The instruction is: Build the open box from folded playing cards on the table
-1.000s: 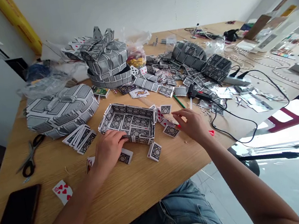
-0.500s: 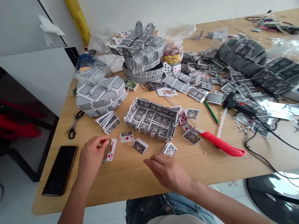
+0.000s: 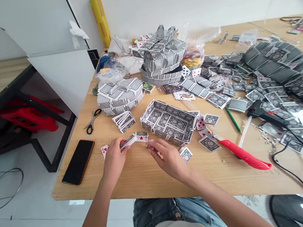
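Note:
My left hand (image 3: 115,157) is closed on a folded playing card (image 3: 128,142), pinched at its near end and pointing right. Close to that card's tip lies another folded card (image 3: 142,136), face and patterned back both showing. My right hand (image 3: 170,159) has its fingers pinched together in front of the open box made of cards (image 3: 169,122). Something small and pale shows at those fingertips, too little to name. Beside the right hand sits a small patterned card piece (image 3: 186,154). Left of the left hand, a heart card (image 3: 104,150) is partly covered.
A phone (image 3: 78,162), black scissors (image 3: 93,121) and a card stack (image 3: 124,121) lie at left. On the right are a red-handled cutter (image 3: 244,155), a green pencil (image 3: 233,120) and a corded glue gun (image 3: 267,114). Woven card baskets (image 3: 121,96) stand behind.
My left hand has moved right from the heart card and now holds a folded card. My right hand has come nearer to it. The loose folded card before the box has left its spot.

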Demonstrator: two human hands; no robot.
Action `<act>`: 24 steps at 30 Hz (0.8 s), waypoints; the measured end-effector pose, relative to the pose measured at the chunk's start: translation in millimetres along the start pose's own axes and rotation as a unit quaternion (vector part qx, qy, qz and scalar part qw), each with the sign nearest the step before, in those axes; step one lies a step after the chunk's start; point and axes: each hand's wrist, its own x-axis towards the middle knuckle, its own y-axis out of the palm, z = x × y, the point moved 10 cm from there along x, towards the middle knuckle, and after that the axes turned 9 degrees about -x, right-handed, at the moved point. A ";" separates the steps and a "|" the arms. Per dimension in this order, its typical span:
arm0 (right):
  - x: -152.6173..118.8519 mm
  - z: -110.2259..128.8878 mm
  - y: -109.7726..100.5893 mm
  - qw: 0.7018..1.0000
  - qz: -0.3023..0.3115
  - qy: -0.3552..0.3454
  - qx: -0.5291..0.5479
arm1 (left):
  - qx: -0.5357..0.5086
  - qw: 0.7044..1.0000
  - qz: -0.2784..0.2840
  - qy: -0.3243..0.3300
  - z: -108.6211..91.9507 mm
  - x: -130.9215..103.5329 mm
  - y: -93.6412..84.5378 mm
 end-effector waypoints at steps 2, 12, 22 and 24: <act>1.0 -6.7 -15.0 0.999 -0.016 0.036 0.034 | -0.092 0.995 0.003 0.050 -26.8 -8.7 -4.3; -6.6 -21.5 -55.4 0.986 -0.008 0.052 0.160 | -0.433 0.885 0.167 -0.031 -68.1 -20.1 48.6; -20.5 -46.3 -35.6 0.963 0.045 0.185 0.193 | -0.454 0.878 0.133 -0.067 -56.9 -23.3 67.0; -22.5 -45.2 -31.1 0.960 0.071 0.179 0.204 | -0.475 0.868 0.123 -0.079 -52.7 -23.4 71.6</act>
